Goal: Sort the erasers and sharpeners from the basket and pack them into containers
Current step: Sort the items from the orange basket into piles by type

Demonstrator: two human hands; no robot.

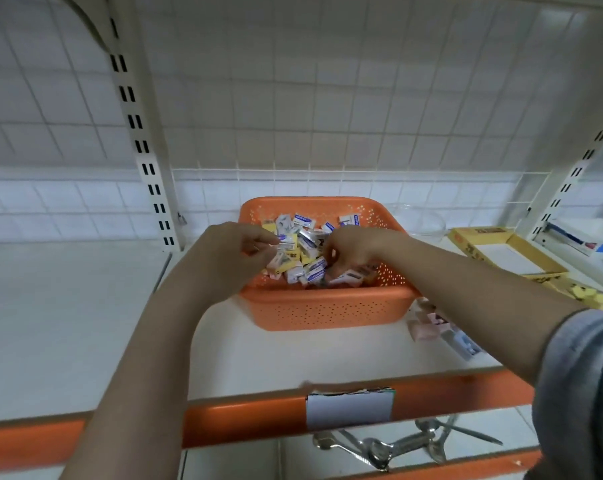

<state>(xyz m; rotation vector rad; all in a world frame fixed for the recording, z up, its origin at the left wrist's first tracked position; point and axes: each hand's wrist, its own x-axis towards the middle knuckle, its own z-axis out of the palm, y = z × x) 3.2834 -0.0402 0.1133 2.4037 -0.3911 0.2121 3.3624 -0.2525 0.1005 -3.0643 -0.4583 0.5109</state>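
An orange perforated basket (328, 308) sits on the white shelf, filled with several small wrapped erasers (302, 242) in white, blue and yellow. My left hand (234, 252) hovers over the basket's left side and pinches one small white eraser (286, 244) between thumb and fingers. My right hand (350, 247) reaches into the middle of the pile with curled fingers; what it holds is hidden. A clear round container (423, 221) stands behind the basket to the right. A yellow cardboard box (508, 254) lies open further right.
Pink and pale blue small items (438, 327) lie on the shelf right of the basket. Yellow pieces (591, 296) sit near the box. The orange shelf edge (258, 420) carries a white label (348, 408). Metal spoons (397, 445) lie on the lower shelf. Slotted uprights flank the bay.
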